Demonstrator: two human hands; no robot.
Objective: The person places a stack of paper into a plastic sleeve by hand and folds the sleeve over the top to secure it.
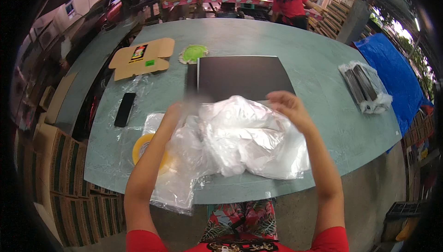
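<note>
Left hand (175,110) and right hand (290,106) are held apart at the clear plastic bag (249,136); grip cannot be told. Tearing could be caused by uneven pulling.

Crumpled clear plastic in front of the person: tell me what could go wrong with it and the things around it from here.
The flat clear plastic overhangs the near edge of the table, so it could slip off. The crumpled clear plastic appears to overlap the near edge of the black sheet; a tug might shift that sheet. The left forearm partly covers the yellow tape roll and might knock it.
</note>
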